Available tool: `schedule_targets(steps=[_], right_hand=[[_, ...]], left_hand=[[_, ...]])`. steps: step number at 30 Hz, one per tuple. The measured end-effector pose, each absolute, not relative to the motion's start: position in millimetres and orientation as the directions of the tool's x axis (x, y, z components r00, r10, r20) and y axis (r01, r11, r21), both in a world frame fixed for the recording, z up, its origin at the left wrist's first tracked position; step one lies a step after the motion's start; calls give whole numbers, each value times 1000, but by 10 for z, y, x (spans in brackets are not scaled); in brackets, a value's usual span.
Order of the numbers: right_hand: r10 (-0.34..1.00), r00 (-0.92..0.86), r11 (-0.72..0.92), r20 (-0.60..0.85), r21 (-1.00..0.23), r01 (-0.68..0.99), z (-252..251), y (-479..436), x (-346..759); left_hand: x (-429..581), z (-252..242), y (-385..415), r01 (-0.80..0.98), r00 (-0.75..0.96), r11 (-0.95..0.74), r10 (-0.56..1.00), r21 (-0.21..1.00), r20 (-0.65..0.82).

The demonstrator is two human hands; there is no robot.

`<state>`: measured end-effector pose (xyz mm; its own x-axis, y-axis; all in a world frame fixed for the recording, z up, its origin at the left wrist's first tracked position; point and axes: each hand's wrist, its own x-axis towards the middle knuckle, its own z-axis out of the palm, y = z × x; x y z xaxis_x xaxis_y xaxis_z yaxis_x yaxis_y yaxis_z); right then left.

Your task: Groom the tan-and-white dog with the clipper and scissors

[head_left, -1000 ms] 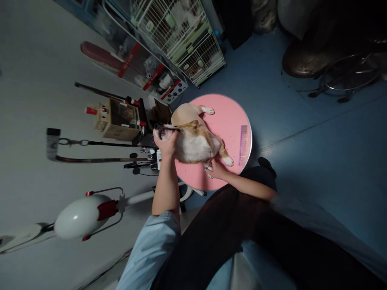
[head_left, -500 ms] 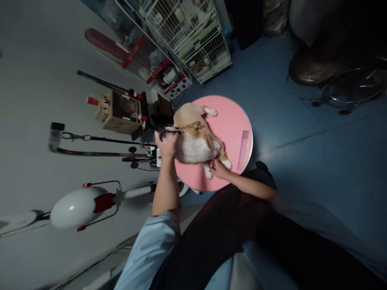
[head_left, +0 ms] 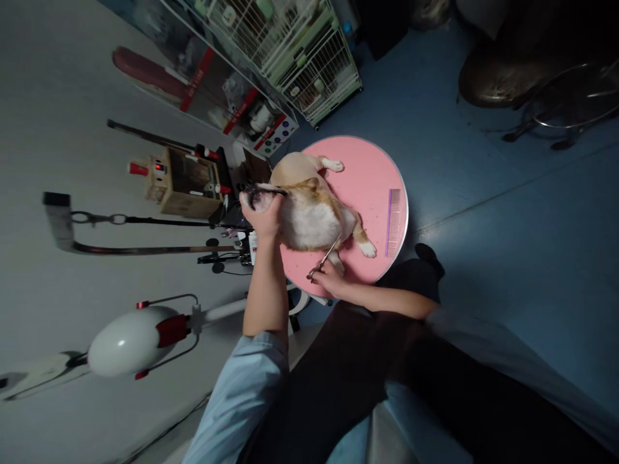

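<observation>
On the pink table [head_left: 374, 183], left hand [head_left: 264, 218] clamps the dog [head_left: 309, 222] by its muzzle; right hand [head_left: 329, 279] grips scissors [head_left: 325, 256] near its chest. The next snip likely needs stillness.

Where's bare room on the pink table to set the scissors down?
Bare pink table lies between the dog and the comb, widest toward the far rim. Crowded: the near rim, where the right hand holds scissors by the dog's paws, and the side where the left hand grips the dog's head.
</observation>
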<state>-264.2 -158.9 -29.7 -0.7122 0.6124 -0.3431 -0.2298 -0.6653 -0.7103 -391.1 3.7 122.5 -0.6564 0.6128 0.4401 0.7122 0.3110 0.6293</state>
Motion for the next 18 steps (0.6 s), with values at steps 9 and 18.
schedule_targets(steps=[9,18], right_hand=[[489,-782,-870,-386,-275,-409,-22,-1588,-2611],[528,-772,-845,-354,-304,-439,-233,-1581,-2657]], left_hand=[[-3914,1213,27,761,-597,263,641,593,482],[-3963,1171,17,728,-617,208,615,653,492]])
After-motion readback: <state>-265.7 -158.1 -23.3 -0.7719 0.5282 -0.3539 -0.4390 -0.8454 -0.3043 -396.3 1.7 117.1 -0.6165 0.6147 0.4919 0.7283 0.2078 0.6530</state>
